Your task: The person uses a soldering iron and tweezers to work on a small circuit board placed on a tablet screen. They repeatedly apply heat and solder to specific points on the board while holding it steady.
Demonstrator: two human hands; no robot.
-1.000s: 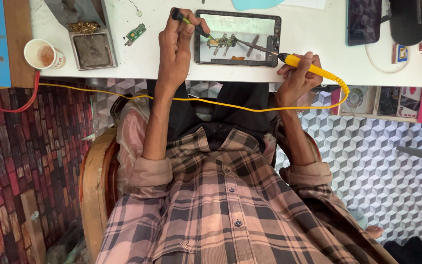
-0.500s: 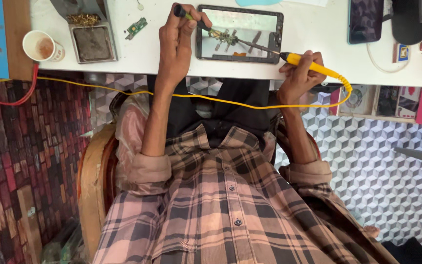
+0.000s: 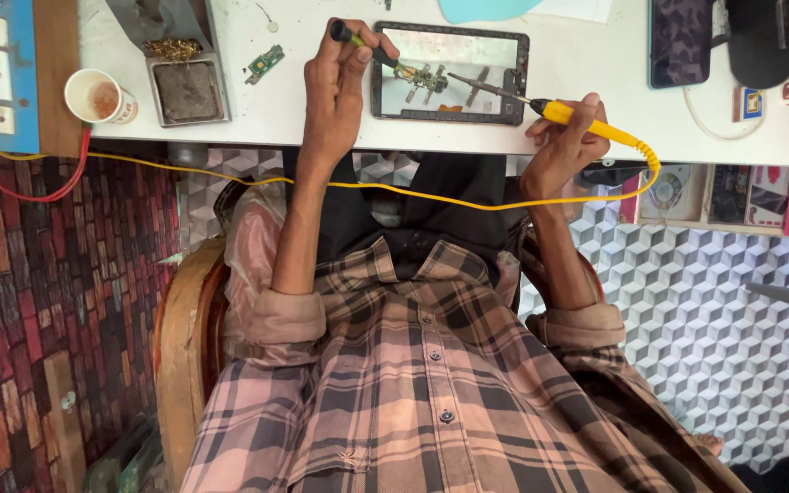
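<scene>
Yellow plastic sleeves the soldering iron point(image 3: 566, 117), which the right hand point(image 3: 563, 151) holds clamped like a pen, its dark tip reaching left over the tablet point(image 3: 450, 71) that lies flat on the white bench point(image 3: 586, 64). On the tablet's pale face rests a small green circuit board point(image 3: 420, 77), between the two hands. The left hand point(image 3: 338, 78) is closed around tweezers point(image 3: 362, 44) with a green-and-black grip, whose points come down at the board's left end. The hands stand apart, one at each side of the tablet. In my judgement the joint goes best if the tweezers pin the board flat, the iron's tip touches only the pad being worked, and the yellow cord point(image 3: 394, 192), looping across the lap to the left, stays slack so it cannot tug the iron. Left of the tablet lies a second small green board point(image 3: 266, 64). Further left sits a square metal tray point(image 3: 186, 89) holding a dark cleaning pad, with a tuft of brass wool point(image 3: 173, 49) at its far edge. A white paper cup point(image 3: 98, 95) at the bench's left end has a brownish residue at the bottom; whether any liquid remains I cannot tell. A red wire point(image 3: 43, 187) curls below the cup.
</scene>
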